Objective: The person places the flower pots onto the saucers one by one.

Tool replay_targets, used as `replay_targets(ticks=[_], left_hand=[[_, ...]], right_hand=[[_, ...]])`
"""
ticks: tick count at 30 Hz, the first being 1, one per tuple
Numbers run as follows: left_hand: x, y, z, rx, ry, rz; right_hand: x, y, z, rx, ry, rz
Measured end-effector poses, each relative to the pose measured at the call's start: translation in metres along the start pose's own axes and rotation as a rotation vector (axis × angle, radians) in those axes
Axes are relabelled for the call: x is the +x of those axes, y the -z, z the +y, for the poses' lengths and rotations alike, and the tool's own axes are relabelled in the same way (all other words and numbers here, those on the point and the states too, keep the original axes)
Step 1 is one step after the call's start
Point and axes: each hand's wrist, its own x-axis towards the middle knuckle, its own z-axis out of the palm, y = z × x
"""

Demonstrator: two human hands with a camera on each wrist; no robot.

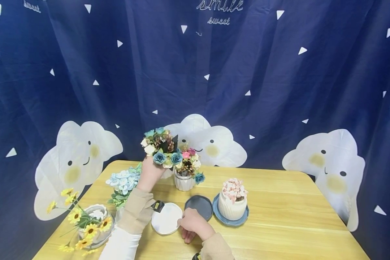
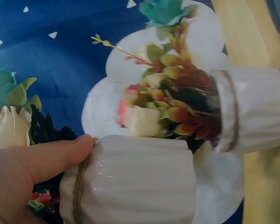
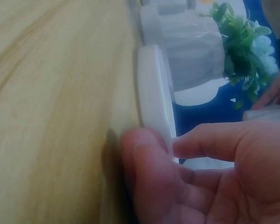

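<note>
My left hand [image 1: 151, 174] grips a white ribbed flowerpot [image 2: 135, 179] by its twine-tied rim, thumb along the side. Blue and cream artificial roses [image 1: 162, 147] rise from this pot, which is mostly hidden by the hand in the head view. With thumb and fingers, my right hand [image 1: 195, 223] pinches the near right edge of a round white saucer [image 1: 165, 219] on the table. In the right wrist view the saucer's rim [image 3: 154, 88] lies between thumb and fingertips. A dark round saucer [image 1: 199, 206] is just beyond that hand.
Behind stands another white pot [image 1: 183, 181] with pink, cream and blue flowers. To the right, a cream ribbed pot [image 1: 232, 206] with pink blooms sits on a blue saucer [image 1: 243, 221]. On the left are light-blue flowers [image 1: 125, 181] and a pot with yellow daisies [image 1: 90, 230].
</note>
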Motion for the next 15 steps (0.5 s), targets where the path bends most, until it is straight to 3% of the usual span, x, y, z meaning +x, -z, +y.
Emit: replay_targets(ticks=[8, 15], left_hand=[[-0.001, 0.018, 0.009, -0.009, -0.038, -0.042], [-0.002, 0.032, 0.017, -0.053, -0.083, -0.080]], right_hand=[[-0.002, 0.000, -0.001, -0.004, 0.011, 0.011], [-0.006, -0.001, -0.001, 0.166, -0.049, -0.072]])
